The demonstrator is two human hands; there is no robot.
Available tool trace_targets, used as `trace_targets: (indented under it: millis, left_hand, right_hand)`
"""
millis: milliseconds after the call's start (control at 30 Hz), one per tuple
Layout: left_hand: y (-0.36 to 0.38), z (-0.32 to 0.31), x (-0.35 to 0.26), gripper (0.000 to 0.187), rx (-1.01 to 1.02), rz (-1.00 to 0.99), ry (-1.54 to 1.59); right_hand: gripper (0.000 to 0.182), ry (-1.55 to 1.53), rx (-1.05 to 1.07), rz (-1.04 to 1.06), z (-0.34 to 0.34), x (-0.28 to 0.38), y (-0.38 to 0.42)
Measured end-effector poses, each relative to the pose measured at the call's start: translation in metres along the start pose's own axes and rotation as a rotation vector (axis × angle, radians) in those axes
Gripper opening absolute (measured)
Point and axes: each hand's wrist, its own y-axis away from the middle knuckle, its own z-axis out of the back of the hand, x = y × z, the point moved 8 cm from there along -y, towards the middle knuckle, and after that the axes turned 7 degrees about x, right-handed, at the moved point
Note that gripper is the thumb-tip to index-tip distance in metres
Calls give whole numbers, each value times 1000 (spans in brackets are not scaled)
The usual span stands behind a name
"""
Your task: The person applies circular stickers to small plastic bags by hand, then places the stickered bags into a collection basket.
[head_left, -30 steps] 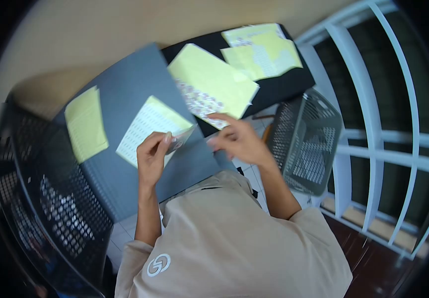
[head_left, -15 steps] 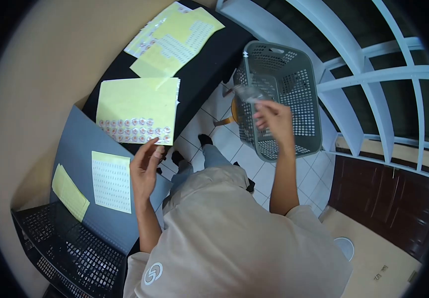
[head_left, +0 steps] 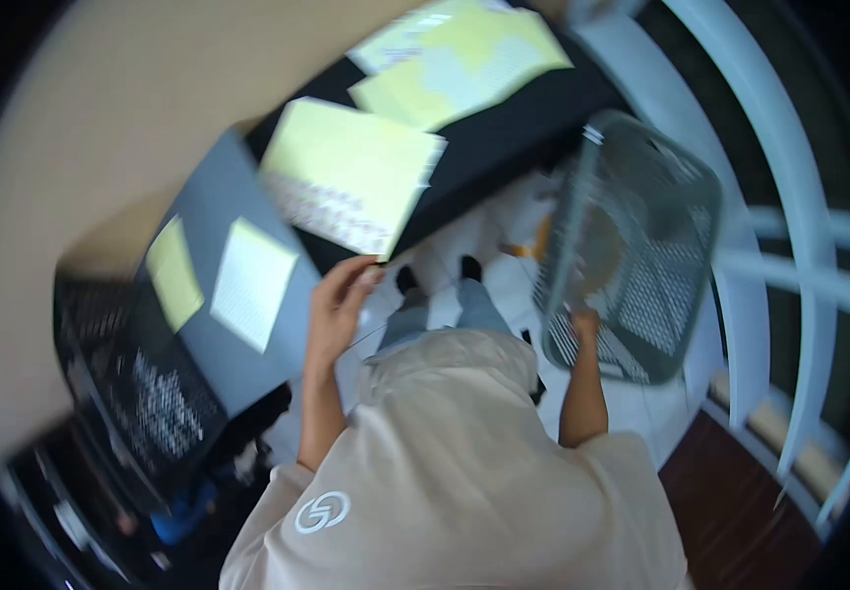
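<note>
My left hand (head_left: 346, 295) is at the near corner of a yellow sheet (head_left: 346, 162) that bears rows of small round stickers. Its fingers are pressed together at the sheet's edge, and blur hides whether they grip it. The sheet lies on the black table, partly beside the grey board. My right hand (head_left: 584, 323) is down at the near side of the grey-green laundry basket (head_left: 646, 285). Its fingers are small and smeared by motion, so what it holds cannot be made out.
More yellow sheets (head_left: 464, 69) overlap at the table's far end. Two smaller sheets (head_left: 253, 280) lie on the grey board (head_left: 233, 359). A black basket (head_left: 164, 403) stands at the left. An orange stool (head_left: 543, 239) is behind the laundry basket, and white shelving rises at the right.
The view has turned, shifting the table and basket rightward. My right hand, earlier raised with a clear, blurred item over the basket's edge, is now lower at the basket. My left hand stays by the sheet's corner.
</note>
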Motion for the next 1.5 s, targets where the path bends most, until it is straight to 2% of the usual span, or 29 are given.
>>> trace_targets:
  millis: [33, 67, 100, 133, 167, 233, 367, 433, 500, 567, 633, 700, 767, 833, 900, 967, 1033, 1133, 1233, 1300, 1367, 1400, 1467, 1500]
  left_hand:
    - [6, 5, 1, 24, -36, -6, 1]
    - [13, 11, -4, 23, -62, 21, -19]
    - [21, 16, -9, 23, -82, 47, -35]
    - [30, 23, -11, 23, -128, 46, -20]
    - [38, 29, -12, 23, -159, 43, -1]
    - [60, 46, -10, 24, -258, 48, 15]
    - [99, 79, -14, 23, -392, 74, 51]
    - [123, 92, -47, 22, -366, -68, -129]
    - [154, 117, -65, 22, -394, -88, -153]
    - [194, 136, -98, 24, -361, -237, -331]
    - [245, 156, -125, 31, -375, -398, -427]
    - [299, 172, -150, 40, -230, -552, -423]
    - [356, 187, -169, 49, -99, -732, -382]
    - [409, 221, -182, 52, -56, -811, -450]
    - [454, 274, -176, 47, -275, -852, -503]
    - [494, 322, -155, 35, -867, -709, -561]
    - [508, 367, -138, 23, -972, -490, -685]
    - [510, 445, -99, 18, -859, -181, -676]
    - [478, 511, -55, 19, -702, 11, -829]
    - [451, 525, -4, 18, -298, 211, -843]
    - [437, 521, 58, 28, 179, 506, -894]
    - [426, 523, 64, 28, 184, 505, -901]
    - [430, 495, 107, 38, 583, 799, -785]
    - [426, 488, 109, 38, 585, 798, -785]
  right_hand:
    - [38, -23, 130, 95, -53, -27, -23]
    - [37, -371, 206, -92, -103, -72, -48]
    - [42, -738, 391, -474, -33, 0, 12]
    - [40, -809, 450, -462, -61, -18, -7]
    - [43, -892, 501, -620, -34, 6, 12]
    - [46, -951, 590, -588, -52, -15, -22]
    - [43, -1079, 295, -547, 31, 21, -45]
    - [37, -1201, 154, -549, 53, 12, -87]
    - [29, -1030, -40, -419, 123, 53, -89]
    - [22, -1043, -150, -305, 167, 88, -97]
    - [18, -1105, -298, -152, 209, 160, -69]
    - [10, -1101, -256, 30, 221, 202, -86]
    - [10, -1172, -271, 114, 229, 274, -54]
    - [12, -1236, -291, 198, 217, 343, -17]
    - [17, -1347, -160, 339, 201, 419, 15]
    - [16, -1351, -73, 414, 175, 505, 70]
    - [18, -1179, 69, 497, 141, 586, 120]
    - [17, -1016, 278, 770, 102, 688, 198]
    - [16, -936, 368, 852, 82, 737, 260]
    - [16, -906, 381, 889, 78, 745, 290]
    - [16, -879, 382, 909, 74, 740, 306]
    - [16, -893, 390, 894, 71, 732, 308]
    - [16, -895, 402, 834, 66, 708, 309]
    - [16, -894, 400, 832, 64, 698, 309]
